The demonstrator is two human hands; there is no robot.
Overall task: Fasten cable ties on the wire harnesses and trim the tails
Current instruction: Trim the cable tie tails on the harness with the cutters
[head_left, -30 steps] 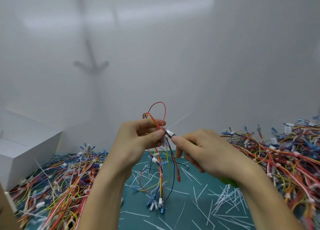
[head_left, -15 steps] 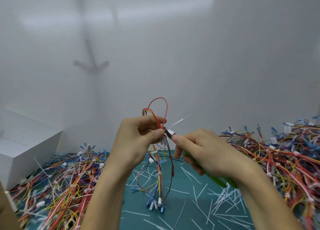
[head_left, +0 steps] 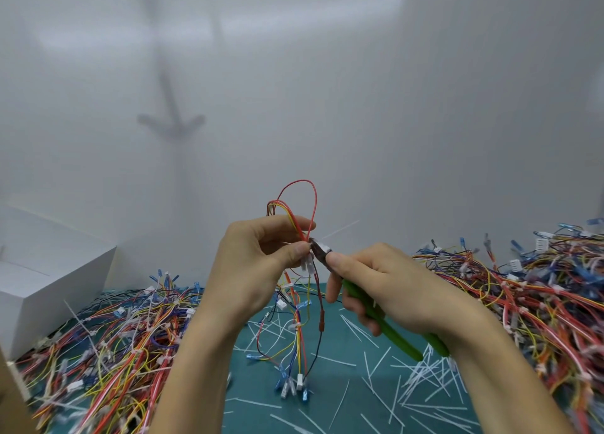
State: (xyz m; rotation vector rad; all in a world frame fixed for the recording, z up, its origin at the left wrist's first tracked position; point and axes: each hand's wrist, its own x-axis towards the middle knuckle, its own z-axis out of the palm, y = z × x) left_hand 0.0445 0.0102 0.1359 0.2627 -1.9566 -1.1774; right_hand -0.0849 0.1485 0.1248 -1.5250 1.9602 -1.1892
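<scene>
My left hand (head_left: 258, 263) pinches a wire harness (head_left: 299, 319) of red, yellow, blue and black wires, held up above the green mat. Its looped top rises over my fingers and its connectors dangle below. A thin white cable tie tail (head_left: 340, 229) sticks out to the upper right from the pinch point. My right hand (head_left: 385, 286) grips green-handled cutters (head_left: 392, 332), and their metal jaws (head_left: 318, 250) sit right at the tie beside my left thumb.
Big heaps of coloured harnesses lie at the left (head_left: 108, 342) and right (head_left: 539, 286) of the green mat (head_left: 343, 352). Several cut white tie tails (head_left: 421, 378) litter the mat. A white box (head_left: 42, 276) stands at the far left; a white wall rises behind.
The harness has been lifted a little higher. The cutters' green handles now show more fully below my right hand, and the jaws stay at the tie.
</scene>
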